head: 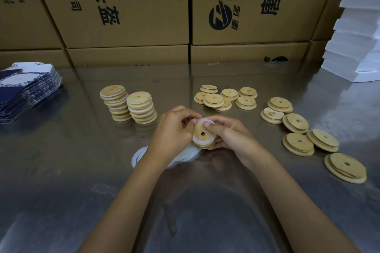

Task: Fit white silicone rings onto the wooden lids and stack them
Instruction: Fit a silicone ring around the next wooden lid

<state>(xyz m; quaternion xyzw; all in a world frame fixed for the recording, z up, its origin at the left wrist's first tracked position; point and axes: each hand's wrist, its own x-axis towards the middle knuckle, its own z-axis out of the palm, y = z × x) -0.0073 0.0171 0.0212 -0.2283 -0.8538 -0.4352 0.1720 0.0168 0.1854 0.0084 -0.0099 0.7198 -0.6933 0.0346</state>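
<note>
Much of the pile of loose white rings (pixel 141 155) lay hidden under the left hand (pixel 172 129) and wrist, so their number could not be told. The stack of white foam sheets (pixel 357 33), far right of the held lid, was cut off by the frame edge, as was the stack of blue printed cards (pixel 24 92) far to its left.

The left hand gripped the wooden lid (pixel 203 135) from its left side, fingers curled round the rim, thumb up at the white silicone ring (pixel 200 122). The right hand (pixel 230 135) held the lid's right side, thumb pressing on its upper face near the centre hole, fingers curled beneath. The ring sat partly round the lid; whether fully seated was unclear.

Both forearms reached in from the lower edge and met at the lid, held just above the steel table (pixel 82 170).

Beyond and left of the lid stood two stacks of ringed lids (pixel 128 103). Beyond and right of it lay bare lids (pixel 298 127), scattered, some overlapping. Cardboard boxes (pixel 127 6) walled the far side.
</note>
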